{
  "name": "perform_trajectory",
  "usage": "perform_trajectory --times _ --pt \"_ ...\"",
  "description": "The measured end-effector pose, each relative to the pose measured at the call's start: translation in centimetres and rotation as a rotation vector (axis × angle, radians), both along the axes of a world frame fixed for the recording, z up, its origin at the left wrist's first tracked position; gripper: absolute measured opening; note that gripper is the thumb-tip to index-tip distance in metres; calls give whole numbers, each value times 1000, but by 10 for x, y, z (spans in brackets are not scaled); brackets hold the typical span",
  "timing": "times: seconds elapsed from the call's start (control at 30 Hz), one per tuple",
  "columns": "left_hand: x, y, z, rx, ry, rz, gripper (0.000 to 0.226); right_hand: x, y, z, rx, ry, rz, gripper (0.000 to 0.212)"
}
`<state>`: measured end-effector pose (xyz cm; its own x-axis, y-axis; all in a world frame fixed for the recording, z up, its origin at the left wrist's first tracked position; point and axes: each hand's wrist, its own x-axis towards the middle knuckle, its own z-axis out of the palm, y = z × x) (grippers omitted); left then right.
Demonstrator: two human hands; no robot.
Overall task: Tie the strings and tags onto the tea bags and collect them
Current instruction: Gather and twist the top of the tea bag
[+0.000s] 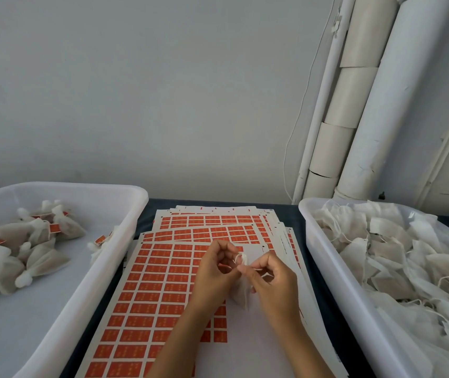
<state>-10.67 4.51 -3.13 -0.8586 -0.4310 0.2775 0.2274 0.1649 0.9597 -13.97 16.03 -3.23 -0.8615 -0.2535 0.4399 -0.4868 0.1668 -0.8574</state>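
Over the sheets of orange tags (158, 276) both hands work on one white tea bag (241, 291), which hangs between them. My left hand (215, 271) pinches the white string (241, 259) at the bag's gathered neck. Pinching the same string from the right is my right hand (271, 279), with a short strand running over its fingers. A sliver of orange tag shows under my left fingers. Tied, tagged bags (27, 249) lie in the left white tub (125, 241). Untied bags (398, 257) with loose strings fill the right white tub (324, 266).
Several overlapping tag sheets cover the dark table (143, 216) between the two tubs. The nearest sheet has a bare white patch (245, 345) where tags are gone. White pipes (373, 110) and a thin cable (297, 124) run up the wall at the back right.
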Motion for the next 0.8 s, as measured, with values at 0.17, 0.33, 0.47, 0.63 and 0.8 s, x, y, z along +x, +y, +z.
perform_trajectory --times 0.17,0.33,0.47,0.63,0.8 --pt "4 0 0 -2 63 -58 24 1 -1 -1 11 51 -10 10" --pt "3 0 -2 -70 47 -85 26 -3 2 -2 -36 -8 -42 9" --pt "0 1 -5 -170 28 -21 23 -6 1 -5 7 -28 -42 14" --pt "-1 2 -8 -176 33 -11 22 -7 1 -6 8 -18 -31 12" --pt "-1 1 -9 -153 67 3 18 -7 -1 -5 -4 -41 -9 8"
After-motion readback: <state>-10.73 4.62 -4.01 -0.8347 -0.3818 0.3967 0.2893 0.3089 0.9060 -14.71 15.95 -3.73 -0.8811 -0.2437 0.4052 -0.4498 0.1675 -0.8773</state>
